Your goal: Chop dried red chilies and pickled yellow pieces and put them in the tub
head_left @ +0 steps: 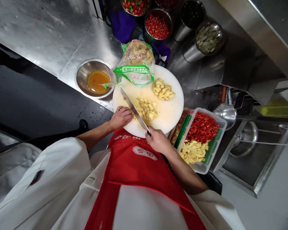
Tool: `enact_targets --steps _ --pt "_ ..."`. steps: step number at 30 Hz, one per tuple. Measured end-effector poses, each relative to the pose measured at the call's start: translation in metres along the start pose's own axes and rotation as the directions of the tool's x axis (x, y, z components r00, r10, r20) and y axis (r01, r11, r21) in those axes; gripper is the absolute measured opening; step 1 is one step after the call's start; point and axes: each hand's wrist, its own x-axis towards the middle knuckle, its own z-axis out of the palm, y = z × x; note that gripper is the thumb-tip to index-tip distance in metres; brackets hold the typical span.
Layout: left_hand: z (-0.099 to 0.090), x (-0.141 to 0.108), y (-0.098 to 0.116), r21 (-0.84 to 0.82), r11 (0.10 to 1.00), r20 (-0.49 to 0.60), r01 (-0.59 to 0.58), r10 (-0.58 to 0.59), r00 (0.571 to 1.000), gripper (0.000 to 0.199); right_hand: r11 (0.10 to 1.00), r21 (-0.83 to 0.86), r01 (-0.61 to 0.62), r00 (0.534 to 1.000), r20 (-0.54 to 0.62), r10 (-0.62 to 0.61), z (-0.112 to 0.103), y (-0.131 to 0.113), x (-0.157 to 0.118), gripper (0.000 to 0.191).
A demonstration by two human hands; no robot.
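Note:
A round white cutting board point(169, 118) lies in front of me. My right hand point(157, 139) is closed round the handle of a kitchen knife point(135, 110), whose long blade points away to the upper left over the board. Beside the blade, my left hand point(122, 117) rests at the board's left edge with its fingers curled down on a piece of ginger, mostly hidden under them. Sliced ginger point(147, 109) is heaped just right of the blade. Farther back on the board lie whole knobs of ginger point(163, 90).
A plastic bag of ginger point(139, 60) overlaps the board's back edge. Left of it stands a steel bowl point(80, 75) of brown liquid. At right, a clear tub point(222, 127) holds red chillies and sliced ginger. Several steel pots point(190, 52) stand at the back.

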Motion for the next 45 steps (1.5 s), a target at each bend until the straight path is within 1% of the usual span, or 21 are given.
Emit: enact_targets --steps 2,4,6,8,10,11,13,15,18,20,22,24,25,29,31,32,34,36,39,43,45 --pt "0.001 -0.002 0.0 0.009 1.0 -0.017 0.005 -0.005 1.0 0.014 1.0 0.017 0.009 1.0 0.021 -0.009 -0.007 0.003 -0.018 0.027" --pt "0.002 -0.003 -0.001 0.0 1.0 -0.017 -0.006 0.006 1.0 0.014 1.0 0.013 -0.005 0.999 0.04 0.005 -0.006 0.004 -0.023 0.027" --pt "0.003 -0.003 -0.002 -0.02 1.0 0.003 -0.005 0.005 1.0 0.014 0.999 -0.02 -0.032 0.999 0.043 0.033 0.003 0.003 -0.012 0.025" --pt "0.002 -0.003 -0.002 -0.035 0.999 0.016 0.002 -0.001 1.0 0.015 0.998 -0.05 -0.039 0.999 0.018 0.04 0.012 -0.001 0.009 0.023" --pt "0.001 -0.002 -0.003 -0.03 1.0 0.005 -0.003 0.004 1.0 0.015 0.999 -0.051 -0.018 1.0 -0.011 0.018 0.015 -0.003 0.023 0.022" --pt "0.001 -0.002 -0.002 -0.023 1.0 -0.004 -0.01 0.01 1.0 0.015 0.999 -0.043 -0.006 1.0 -0.02 0.005 0.013 -0.004 0.025 0.021" --pt "0.001 -0.002 -0.002 -0.009 1.0 -0.02 -0.018 0.018 1.0 0.015 1.0 -0.014 0.01 1.0 -0.018 -0.01 0.004 -0.003 0.014 0.021" --pt "0.002 -0.003 -0.002 -0.017 1.0 -0.015 -0.005 0.005 1.0 0.015 1.0 0.019 0.018 1.0 0.002 -0.018 -0.005 0.0 -0.005 0.022" --pt "0.004 -0.004 -0.002 -0.046 0.999 -0.004 0.021 -0.022 1.0 0.016 1.0 0.027 -0.001 0.999 0.041 0.0 -0.007 0.003 -0.021 0.023" --pt "0.005 -0.004 -0.003 -0.068 0.997 0.005 0.029 -0.029 1.0 0.016 0.999 -0.013 -0.034 0.998 0.052 0.035 0.001 0.002 -0.012 0.023" --pt "0.004 -0.004 -0.003 -0.092 0.995 0.018 0.038 -0.036 0.999 0.016 0.998 -0.048 -0.051 0.998 0.038 0.053 0.01 -0.001 0.005 0.022" --pt "0.003 -0.003 -0.004 -0.11 0.993 0.03 0.043 -0.04 0.999 0.016 0.998 -0.051 -0.04 0.999 0.019 0.041 0.012 -0.003 0.016 0.022" --pt "0.002 -0.003 -0.004 -0.114 0.992 0.034 0.045 -0.042 0.999 0.016 0.999 -0.042 -0.029 0.999 0.014 0.03 0.01 -0.003 0.016 0.023" --pt "0.002 -0.003 -0.004 -0.126 0.99 0.031 0.062 -0.058 0.998 0.016 1.0 0.015 0.007 1.0 0.026 -0.007 -0.009 0.003 -0.017 0.025" --pt "0.002 -0.003 -0.003 -0.135 0.989 0.029 0.066 -0.063 0.998 0.015 0.999 0.042 0.013 0.999 0.045 -0.015 -0.012 0.006 -0.03 0.028" --pt "0.002 -0.004 -0.004 -0.14 0.988 0.025 0.066 -0.064 0.998 0.015 0.999 0.047 0.009 0.998 0.054 -0.011 -0.011 0.006 -0.03 0.029" --pt "0.002 -0.003 -0.004 -0.146 0.988 0.007 0.058 -0.057 0.998 0.014 1.0 0.021 -0.015 0.998 0.068 0.013 -0.002 0.005 -0.019 0.027" --pt "0.0 -0.003 -0.006 -0.141 0.989 -0.014 0.034 -0.037 0.999 0.013 0.999 -0.029 -0.039 0.998 0.053 0.041 0.009 0.0 -0.001 0.024" --pt "-0.003 -0.002 -0.009 -0.126 0.992 -0.019 0.001 -0.004 1.0 0.013 0.998 -0.056 -0.031 0.999 0.024 0.032 0.011 -0.003 0.012 0.022" --pt "-0.002 -0.002 -0.013 -0.124 0.992 -0.013 0.006 -0.008 1.0 0.013 1.0 -0.017 0.006 1.0 0.024 -0.006 -0.005 0.003 -0.017 0.023" --pt "0.001 -0.002 -0.013 -0.136 0.991 -0.027 0.01 -0.014 1.0 0.012 1.0 -0.019 0.019 0.999 0.037 -0.018 -0.008 0.006 -0.03 0.026"
